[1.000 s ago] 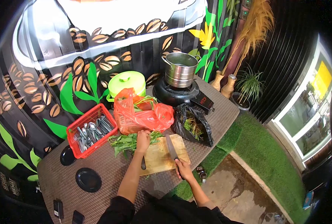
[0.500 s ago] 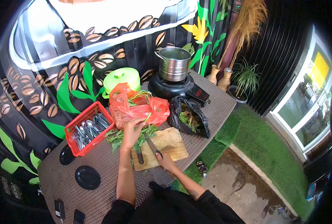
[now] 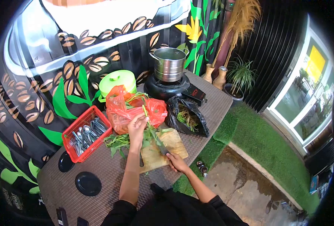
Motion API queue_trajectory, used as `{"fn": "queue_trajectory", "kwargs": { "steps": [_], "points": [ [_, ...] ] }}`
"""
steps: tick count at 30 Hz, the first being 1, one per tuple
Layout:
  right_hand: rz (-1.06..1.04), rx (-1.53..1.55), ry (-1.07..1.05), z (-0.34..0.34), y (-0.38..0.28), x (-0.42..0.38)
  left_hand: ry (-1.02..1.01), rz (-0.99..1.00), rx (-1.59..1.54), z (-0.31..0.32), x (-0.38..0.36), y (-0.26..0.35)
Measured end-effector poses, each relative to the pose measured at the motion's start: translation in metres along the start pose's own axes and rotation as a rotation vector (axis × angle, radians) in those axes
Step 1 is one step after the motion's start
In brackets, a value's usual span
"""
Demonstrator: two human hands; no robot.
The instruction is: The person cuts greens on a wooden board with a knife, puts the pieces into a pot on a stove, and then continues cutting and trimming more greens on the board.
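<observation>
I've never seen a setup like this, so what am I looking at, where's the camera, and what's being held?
There's no machine here: a person works bare-handed. Every picture comes from one camera worn on their head, looking forward and down.

The left hand holds up a green stem. The right hand grips a knife by its handle, over a wooden cutting board. Leafy greens lie beside and partly on the board.

Also on the table are a red basket of cutlery, a red bag, a black bag, a green lidded container and a metal pot on a stove.
</observation>
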State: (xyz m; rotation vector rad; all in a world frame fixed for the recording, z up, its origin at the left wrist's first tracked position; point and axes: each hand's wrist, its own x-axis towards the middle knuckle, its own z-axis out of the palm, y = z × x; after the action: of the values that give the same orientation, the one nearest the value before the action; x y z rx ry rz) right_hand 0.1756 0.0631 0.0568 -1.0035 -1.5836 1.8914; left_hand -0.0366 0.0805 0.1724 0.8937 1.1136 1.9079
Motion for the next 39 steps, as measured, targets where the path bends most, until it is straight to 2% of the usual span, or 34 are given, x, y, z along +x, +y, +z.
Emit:
{"fn": "queue_trajectory", "kwargs": {
  "steps": [2,4,6,7,8,9,10,12,13,14,15,17,19,20,22,24,27,30,34,35,39],
  "points": [
    [0.037,-0.090,-0.033,0.005,-0.002,-0.003,0.013,0.284,0.081,0.007,0.001,0.004],
    [0.046,-0.083,-0.045,0.009,-0.002,-0.005,0.018,0.339,0.085,0.014,-0.004,0.017],
    [0.040,-0.230,0.005,0.011,0.005,-0.003,-0.067,0.649,0.570,0.019,-0.007,0.031],
    [0.041,-0.229,0.005,0.012,0.009,-0.001,-0.099,0.610,0.597,0.023,-0.009,0.036],
    [-0.130,-0.365,0.075,0.012,0.013,0.001,-0.100,0.608,0.597,0.023,-0.010,0.034],
    [-0.301,-0.500,0.145,0.012,0.017,0.001,-0.125,0.484,0.605,0.022,-0.011,0.030],
    [-0.300,-0.501,0.144,0.014,0.001,-0.005,-0.148,0.361,0.611,0.020,-0.010,0.024],
    [0.062,-0.299,-0.026,0.009,-0.027,-0.016,-0.163,0.351,0.589,0.011,-0.007,0.004],
    [0.062,-0.299,-0.024,0.001,-0.022,-0.014,-0.150,0.263,0.540,0.009,-0.007,-0.001],
    [0.123,-0.129,-0.166,-0.011,-0.012,-0.010,-0.138,0.174,0.492,0.007,-0.007,-0.007],
    [0.185,0.041,-0.309,-0.020,-0.005,-0.009,-0.140,0.172,0.491,0.003,-0.006,-0.012],
    [0.233,0.122,-0.345,-0.022,-0.031,-0.027,-0.263,0.199,0.701,-0.005,-0.005,-0.021],
    [0.286,0.359,-0.410,-0.030,-0.032,-0.034,-0.223,0.253,0.762,-0.004,-0.009,-0.022],
    [0.288,0.356,-0.412,-0.036,-0.026,-0.035,-0.185,0.309,0.824,-0.004,-0.011,-0.023],
    [0.389,0.761,-0.310,-0.043,-0.024,-0.039,-0.210,0.325,0.810,-0.006,-0.011,-0.030],
    [0.343,0.739,-0.245,-0.046,-0.022,-0.043,-0.240,0.342,0.796,-0.006,-0.012,-0.034],
    [0.306,0.766,-0.148,-0.047,-0.017,-0.047,-0.494,0.058,0.744,-0.013,-0.020,-0.053],
    [0.367,0.799,-0.242,-0.045,-0.007,-0.045,-0.540,-0.049,0.844,-0.025,-0.021,-0.091],
    [0.343,0.730,-0.167,-0.040,-0.004,-0.048,-0.603,0.076,1.089,-0.022,-0.030,-0.121],
    [0.343,0.731,-0.164,-0.041,-0.004,-0.050,-0.625,0.016,1.135,-0.023,-0.029,-0.126],
    [0.307,0.767,-0.071,-0.052,-0.002,-0.054,-0.580,0.091,1.104,-0.030,-0.027,-0.136]
  ]
}}
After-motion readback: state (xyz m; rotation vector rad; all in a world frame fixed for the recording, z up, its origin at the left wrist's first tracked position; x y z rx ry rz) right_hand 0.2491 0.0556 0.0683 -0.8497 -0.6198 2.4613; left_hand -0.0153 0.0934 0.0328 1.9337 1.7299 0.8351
